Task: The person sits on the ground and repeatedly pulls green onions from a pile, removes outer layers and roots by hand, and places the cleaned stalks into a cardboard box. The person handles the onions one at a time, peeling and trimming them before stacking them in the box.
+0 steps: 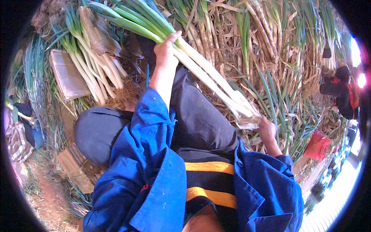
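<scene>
My left hand [167, 52] is closed around several large green onions [203, 66], where the green leaves turn to white stalk. The stalks slant down to the right across my dark trousers. At their root end is my right hand [267, 129], its fingers close to the roots and some pale loose skin [248, 126]; whether it grips them is blurred. Left of my left hand, a bunch of cleaned green onions [95, 72] lies with its brown roots towards my knee, beside a flat brown block [69, 75].
Many uncleaned green onions with dry leaves [261, 37] cover the ground ahead and to the right. A red bag or cloth [317, 145] lies at the right. A striped cardboard piece [76, 165] is by my left knee. Parts of other people show at both edges.
</scene>
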A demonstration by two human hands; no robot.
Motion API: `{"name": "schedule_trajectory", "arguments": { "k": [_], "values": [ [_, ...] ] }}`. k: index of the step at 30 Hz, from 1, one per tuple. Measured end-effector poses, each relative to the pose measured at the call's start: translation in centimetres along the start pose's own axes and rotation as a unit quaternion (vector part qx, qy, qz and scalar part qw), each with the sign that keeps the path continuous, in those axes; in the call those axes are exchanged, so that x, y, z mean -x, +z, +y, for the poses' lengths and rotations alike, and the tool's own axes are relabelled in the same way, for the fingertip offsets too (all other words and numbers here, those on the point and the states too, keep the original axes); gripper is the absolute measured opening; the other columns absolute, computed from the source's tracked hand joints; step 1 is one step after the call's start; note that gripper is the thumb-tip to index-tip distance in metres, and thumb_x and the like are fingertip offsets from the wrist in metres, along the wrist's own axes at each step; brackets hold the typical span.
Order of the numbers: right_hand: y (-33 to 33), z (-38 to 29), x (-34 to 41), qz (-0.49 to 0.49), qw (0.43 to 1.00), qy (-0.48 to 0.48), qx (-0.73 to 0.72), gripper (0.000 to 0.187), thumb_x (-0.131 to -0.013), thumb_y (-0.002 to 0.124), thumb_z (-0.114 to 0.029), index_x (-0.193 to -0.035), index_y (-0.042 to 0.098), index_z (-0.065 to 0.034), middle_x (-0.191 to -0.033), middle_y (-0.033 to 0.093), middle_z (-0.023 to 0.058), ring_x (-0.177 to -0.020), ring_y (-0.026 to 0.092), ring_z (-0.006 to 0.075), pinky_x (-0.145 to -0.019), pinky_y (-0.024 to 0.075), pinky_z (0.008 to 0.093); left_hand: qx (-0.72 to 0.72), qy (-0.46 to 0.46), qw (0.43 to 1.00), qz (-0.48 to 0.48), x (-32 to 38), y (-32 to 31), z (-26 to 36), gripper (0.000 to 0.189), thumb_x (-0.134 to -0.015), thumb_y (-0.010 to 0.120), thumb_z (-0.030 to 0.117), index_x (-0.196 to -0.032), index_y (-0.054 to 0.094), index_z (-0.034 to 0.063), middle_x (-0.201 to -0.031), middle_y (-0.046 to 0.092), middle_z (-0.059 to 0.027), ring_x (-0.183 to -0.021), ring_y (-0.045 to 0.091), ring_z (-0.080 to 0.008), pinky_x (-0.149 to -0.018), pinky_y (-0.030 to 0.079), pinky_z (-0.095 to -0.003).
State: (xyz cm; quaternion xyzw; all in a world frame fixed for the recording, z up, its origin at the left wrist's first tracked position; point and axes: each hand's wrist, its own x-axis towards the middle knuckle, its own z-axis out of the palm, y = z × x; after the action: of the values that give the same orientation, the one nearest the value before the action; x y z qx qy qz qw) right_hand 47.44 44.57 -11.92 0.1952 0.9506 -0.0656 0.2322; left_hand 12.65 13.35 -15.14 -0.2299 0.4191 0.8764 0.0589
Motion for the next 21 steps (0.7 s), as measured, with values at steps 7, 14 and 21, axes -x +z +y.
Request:
{"name": "schedule_trajectory", "arguments": {
  "k": [7,14,21],
  "values": [
    [2.2,20.9,14.8,-0.059,0.932,0.242,0.263,0.023,-0.091,0.040,-0.028,-0.095,0.057,-0.0115,-0.062,0.062,0.0142,-0.059,0.062,0.0378,-0.053,0.0486,0.0471,0.030,-0.024,0.999,0.018,1.3,1.3,-1.3,0.037,-0.065,0.074,-0.002,-0.099,0.058,-0.0024,-0.092,0.059,-0.0069,-0.080,0.058,-0.0181,-0.075,0.048,-0.0305],
    [-0.7,12.1,1.6,0.056,0.982,0.025,0.179,0.030,-0.085,0.052,-0.032,-0.091,0.063,-0.0045,-0.092,0.060,0.0186,-0.080,0.058,0.0377,-0.066,0.0451,0.0461,0.104,-0.065,0.989,-0.079,0.2,0.1,0.4,0.033,-0.073,0.065,0.004,-0.103,0.055,-0.0036,-0.095,0.058,-0.0121,-0.083,0.058,-0.0258,-0.081,0.050,-0.0382],
    [-3.0,-4.8,-2.6,-0.168,0.898,-0.281,-0.292,0.051,-0.073,0.070,-0.024,-0.114,0.053,0.0009,-0.109,0.059,0.0104,-0.101,0.054,0.0180,-0.088,0.0421,0.0316,0.191,-0.076,0.957,-0.207,0.2,-0.4,2.5,0.050,-0.071,0.068,0.008,-0.115,0.046,-0.0012,-0.105,0.056,-0.0167,-0.093,0.057,-0.0334,-0.087,0.047,-0.0469]
  ]
}}
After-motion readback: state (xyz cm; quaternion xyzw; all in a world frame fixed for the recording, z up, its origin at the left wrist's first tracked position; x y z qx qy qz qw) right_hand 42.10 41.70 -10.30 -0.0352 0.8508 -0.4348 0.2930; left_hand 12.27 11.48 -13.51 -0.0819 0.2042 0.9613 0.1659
